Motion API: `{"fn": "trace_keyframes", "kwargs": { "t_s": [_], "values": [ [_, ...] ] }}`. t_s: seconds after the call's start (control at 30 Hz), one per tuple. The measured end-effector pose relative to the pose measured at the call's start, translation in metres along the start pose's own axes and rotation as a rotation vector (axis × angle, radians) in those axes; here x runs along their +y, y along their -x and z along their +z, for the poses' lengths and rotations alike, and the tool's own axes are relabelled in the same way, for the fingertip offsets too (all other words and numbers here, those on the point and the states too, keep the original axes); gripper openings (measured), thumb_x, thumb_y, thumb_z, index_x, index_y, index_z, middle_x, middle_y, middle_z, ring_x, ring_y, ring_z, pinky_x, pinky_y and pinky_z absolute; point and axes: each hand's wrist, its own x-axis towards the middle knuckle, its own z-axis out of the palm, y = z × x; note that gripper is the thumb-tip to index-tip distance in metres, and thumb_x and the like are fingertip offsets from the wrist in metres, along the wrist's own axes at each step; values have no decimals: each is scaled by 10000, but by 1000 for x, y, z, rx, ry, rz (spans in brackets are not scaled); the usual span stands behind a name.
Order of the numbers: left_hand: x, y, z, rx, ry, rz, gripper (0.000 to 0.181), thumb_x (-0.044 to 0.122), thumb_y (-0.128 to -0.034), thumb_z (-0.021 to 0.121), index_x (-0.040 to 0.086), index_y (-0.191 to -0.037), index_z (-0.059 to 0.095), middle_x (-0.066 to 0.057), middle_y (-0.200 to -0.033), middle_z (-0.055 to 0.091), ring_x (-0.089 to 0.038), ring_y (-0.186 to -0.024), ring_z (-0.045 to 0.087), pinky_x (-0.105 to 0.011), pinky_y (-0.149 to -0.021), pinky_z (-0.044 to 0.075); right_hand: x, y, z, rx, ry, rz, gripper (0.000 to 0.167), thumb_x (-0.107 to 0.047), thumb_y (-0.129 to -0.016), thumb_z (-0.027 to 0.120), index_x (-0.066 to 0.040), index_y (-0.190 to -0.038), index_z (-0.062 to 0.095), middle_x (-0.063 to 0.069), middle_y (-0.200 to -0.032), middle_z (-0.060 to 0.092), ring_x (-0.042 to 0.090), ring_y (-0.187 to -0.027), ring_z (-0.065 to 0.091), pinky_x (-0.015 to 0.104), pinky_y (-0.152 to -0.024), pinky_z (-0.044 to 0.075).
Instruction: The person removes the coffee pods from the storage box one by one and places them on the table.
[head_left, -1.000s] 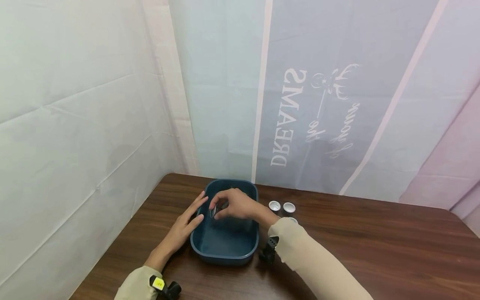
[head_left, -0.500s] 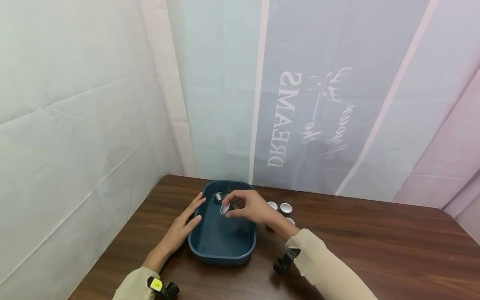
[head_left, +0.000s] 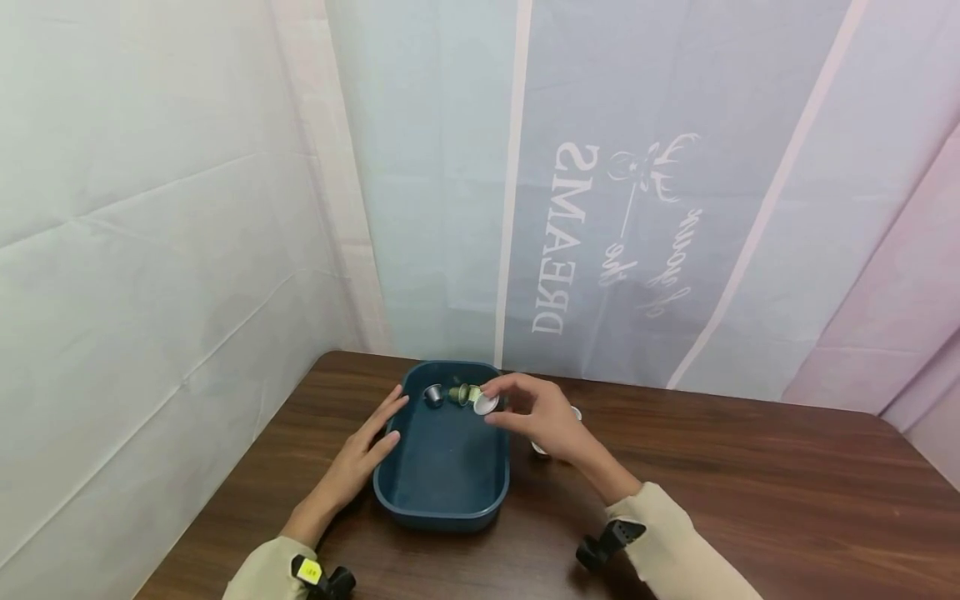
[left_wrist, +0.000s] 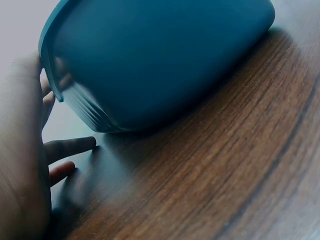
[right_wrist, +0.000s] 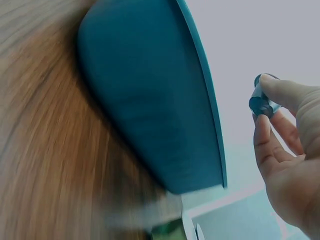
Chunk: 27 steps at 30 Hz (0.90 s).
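Note:
My right hand (head_left: 543,417) pinches a coffee capsule (head_left: 486,404) between thumb and fingertips, its pale lid facing the head camera, above the right rim of a blue plastic bin (head_left: 442,512). The right wrist view shows the same capsule (right_wrist: 262,97) held beside the bin wall. My left hand (head_left: 360,454) touches the bin's left rim, fingers extended. Inside, at the far end, lie a dark silver capsule (head_left: 433,395), an olive-green capsule (head_left: 457,394) and a light green one (head_left: 474,392), partly covered by the held capsule.
Right of the bin, capsules stand on the brown wooden table (head_left: 720,475); my right hand partly hides them, with one capsule's edge (head_left: 538,450) showing below it and another (head_left: 576,412) behind. A printed curtain (head_left: 600,208) hangs along the table's back edge.
My right hand has moved right with the pinched capsule, from over the bin's left half to its right rim, uncovering the capsules inside. My left hand has stayed at the left rim.

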Motion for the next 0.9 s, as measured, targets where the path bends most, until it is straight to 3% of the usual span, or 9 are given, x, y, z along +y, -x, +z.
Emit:
{"fn": "trace_keyframes", "kwargs": {
  "t_s": [0.17, 0.3, 0.53, 0.9],
  "values": [
    [0, 0, 0, 0, 3, 7, 500, 97, -1014, 445, 130, -1499, 329, -32, -1587, 156, -235, -1437, 142, -643, -1055, 154, -15, 14, -16, 47, 5, -16, 239, -32, -828, 738, -25, -1056, 667, 135, -1157, 644, 237, -948, 627, 344, -745, 516],
    [0, 0, 0, 1, 12, 12, 504, 79, -1009, 447, 132, -1497, 333, -21, -1585, 158, -245, -1437, 142, -645, -1053, 154, -16, 22, -26, 78, 11, -30, 218, -15, -826, 734, -11, -1033, 665, 128, -1152, 643, 221, -927, 623, 338, -752, 514],
    [39, 0, -4, -12, 40, -17, 485, 10, -990, 449, -10, -1462, 340, -183, -1560, 171, -391, -1413, 153, -652, -1044, 158, -8, 33, -40, 122, 43, -65, 199, 0, -813, 743, -5, -996, 664, 111, -1137, 648, 198, -929, 623, 312, -752, 520],
    [40, -1, -5, -14, 36, -11, 485, 7, -990, 445, 6, -1464, 344, -195, -1557, 173, -393, -1412, 156, -655, -1043, 159, -1, 45, -63, 173, 17, -52, 219, 55, -798, 734, 55, -996, 642, 255, -1149, 609, 201, -950, 622, 303, -773, 522]
  ]
}}
